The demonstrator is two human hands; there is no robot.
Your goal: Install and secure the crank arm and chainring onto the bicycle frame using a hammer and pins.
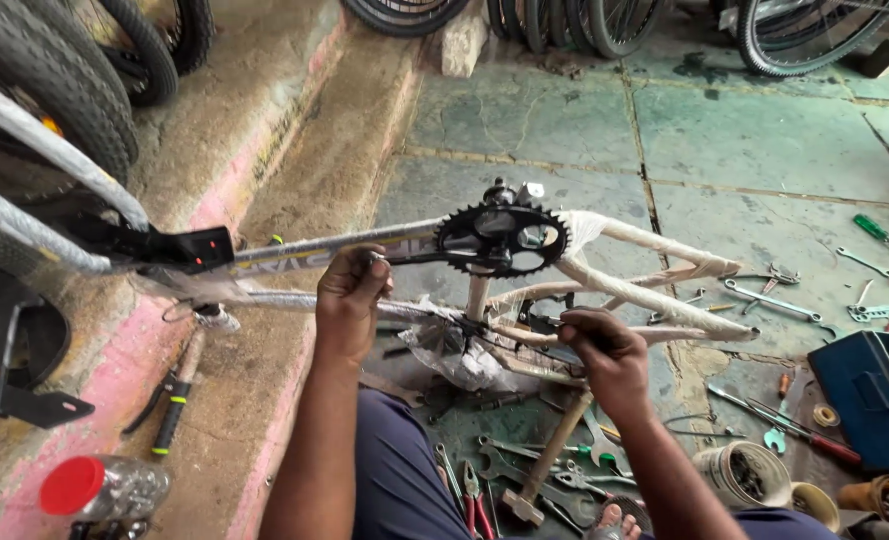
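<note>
— Head view: where's the bicycle frame (625,285)?
— Lying wrapped on the floor (525,130), black chainring (503,238) uppermost.
— The grips?
— Left hand (350,298) closed around the crank arm (410,257); right hand (605,350) closed on the lower frame tube, above scattered wrenches (525,470).

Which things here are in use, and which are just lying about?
In use: left hand on the crank arm, chainring, bike frame, right hand.

Lying about: spanners, hammer, pliers, blue toolbox, jar, tyres.
</note>
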